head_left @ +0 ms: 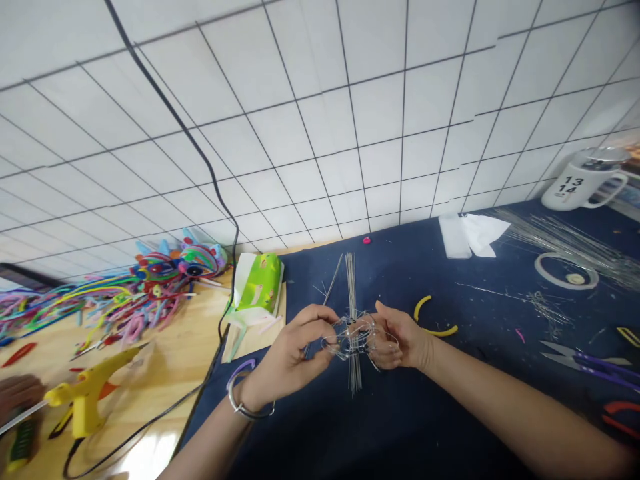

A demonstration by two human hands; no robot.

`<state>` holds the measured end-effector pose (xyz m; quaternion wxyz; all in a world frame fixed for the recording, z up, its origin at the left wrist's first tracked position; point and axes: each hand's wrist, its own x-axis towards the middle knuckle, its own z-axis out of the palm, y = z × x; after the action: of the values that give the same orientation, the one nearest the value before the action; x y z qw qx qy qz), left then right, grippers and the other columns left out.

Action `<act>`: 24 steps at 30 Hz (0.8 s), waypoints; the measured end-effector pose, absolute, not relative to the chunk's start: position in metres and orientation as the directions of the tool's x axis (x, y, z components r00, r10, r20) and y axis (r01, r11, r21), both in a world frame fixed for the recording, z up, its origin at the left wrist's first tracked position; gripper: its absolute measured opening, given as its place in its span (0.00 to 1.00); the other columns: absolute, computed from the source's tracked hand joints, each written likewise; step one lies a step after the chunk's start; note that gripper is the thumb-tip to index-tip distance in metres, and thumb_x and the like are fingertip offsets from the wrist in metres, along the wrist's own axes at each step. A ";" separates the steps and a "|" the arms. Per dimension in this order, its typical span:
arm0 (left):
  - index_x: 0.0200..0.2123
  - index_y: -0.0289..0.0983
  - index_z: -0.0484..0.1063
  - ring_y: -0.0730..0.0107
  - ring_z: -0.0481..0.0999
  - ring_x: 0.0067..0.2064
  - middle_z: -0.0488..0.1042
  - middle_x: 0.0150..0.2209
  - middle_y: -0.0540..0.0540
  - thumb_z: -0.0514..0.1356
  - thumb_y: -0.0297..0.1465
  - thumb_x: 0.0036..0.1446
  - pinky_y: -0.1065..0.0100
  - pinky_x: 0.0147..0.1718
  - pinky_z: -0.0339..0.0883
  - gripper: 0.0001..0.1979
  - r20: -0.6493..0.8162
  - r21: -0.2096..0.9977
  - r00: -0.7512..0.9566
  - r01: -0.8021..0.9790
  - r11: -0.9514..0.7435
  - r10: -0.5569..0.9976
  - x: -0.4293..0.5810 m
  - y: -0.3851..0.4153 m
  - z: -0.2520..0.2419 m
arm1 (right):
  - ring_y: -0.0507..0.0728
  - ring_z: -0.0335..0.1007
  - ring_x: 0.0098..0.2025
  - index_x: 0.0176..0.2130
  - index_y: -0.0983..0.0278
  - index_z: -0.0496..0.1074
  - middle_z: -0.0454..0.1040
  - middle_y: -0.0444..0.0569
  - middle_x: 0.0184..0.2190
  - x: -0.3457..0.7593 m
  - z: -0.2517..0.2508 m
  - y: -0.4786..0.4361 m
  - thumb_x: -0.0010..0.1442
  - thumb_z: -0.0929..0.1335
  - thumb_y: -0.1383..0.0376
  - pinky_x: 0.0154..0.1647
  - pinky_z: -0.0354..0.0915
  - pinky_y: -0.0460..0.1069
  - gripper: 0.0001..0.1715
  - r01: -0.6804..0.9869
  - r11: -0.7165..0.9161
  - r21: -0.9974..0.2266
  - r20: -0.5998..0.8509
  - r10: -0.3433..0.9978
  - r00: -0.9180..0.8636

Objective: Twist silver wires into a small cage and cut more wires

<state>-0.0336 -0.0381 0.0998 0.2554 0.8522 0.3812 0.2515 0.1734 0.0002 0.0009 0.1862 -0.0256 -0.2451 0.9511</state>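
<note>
Between my two hands is a small wire frame (356, 335) of bent, looped silvery wire, held above the dark blue cloth (310, 427). My left hand (303, 347), with a bracelet at the wrist, pinches the frame's left side between thumb and fingers. Around its right side curl the fingers of my right hand (393, 335), the thumb pointing up. Below the frame lies a bundle of straight wires (351, 277), its middle hidden by the frame and fingers. Just right of my right hand are the yellow handles of a tool (440, 330), its head hidden.
Purple-handled scissors (585, 363), loose wires (565, 243) and a clear ring-shaped roll (540, 270) lie right. A white mug (580, 180) stands by the tiled wall. Leftward are a tissue pack (260, 283), a yellow glue gun (87, 393), colourful pipe cleaners (135, 323) and another person's hand (20, 400).
</note>
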 end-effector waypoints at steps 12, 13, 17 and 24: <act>0.32 0.36 0.67 0.67 0.66 0.42 0.66 0.42 0.43 0.54 0.23 0.50 0.63 0.41 0.64 0.06 0.199 0.536 0.603 0.593 -0.601 0.772 -0.048 -0.033 0.112 | 0.45 0.53 0.16 0.28 0.66 0.64 0.59 0.38 0.16 0.185 0.011 0.014 0.54 0.66 0.61 0.17 0.51 0.41 0.10 -0.264 -0.540 -0.799 -0.157 0.612 -0.775; 0.32 0.37 0.67 0.66 0.66 0.43 0.66 0.42 0.43 0.54 0.23 0.49 0.63 0.41 0.64 0.06 0.200 0.516 0.616 0.594 -0.616 0.762 -0.050 -0.033 0.114 | 0.45 0.53 0.16 0.28 0.66 0.65 0.60 0.38 0.16 0.187 0.013 0.017 0.54 0.66 0.61 0.17 0.52 0.42 0.10 -0.218 -0.493 -0.842 -0.172 0.630 -0.757; 0.33 0.37 0.67 0.65 0.65 0.44 0.65 0.43 0.43 0.53 0.21 0.49 0.61 0.43 0.62 0.08 0.184 0.452 0.664 0.597 -0.662 0.724 -0.053 -0.034 0.126 | 0.47 0.59 0.20 0.29 0.67 0.67 0.65 0.42 0.19 0.196 0.025 0.024 0.52 0.68 0.60 0.20 0.55 0.43 0.11 -0.003 -0.291 -0.957 -0.210 0.700 -0.682; 0.32 0.37 0.67 0.65 0.65 0.44 0.66 0.43 0.42 0.52 0.20 0.50 0.62 0.43 0.62 0.08 0.107 0.430 0.757 0.549 -0.716 0.644 -0.041 -0.036 0.135 | 0.53 0.64 0.34 0.38 0.62 0.70 0.69 0.48 0.33 0.188 0.061 0.012 0.54 0.65 0.58 0.33 0.60 0.48 0.13 0.047 0.004 -0.999 -0.023 0.829 -0.559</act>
<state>-0.0411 -0.0362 0.1349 0.1899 0.9179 0.3251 0.1253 0.1879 0.0123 0.0610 0.3176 -0.3458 -0.6333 0.6152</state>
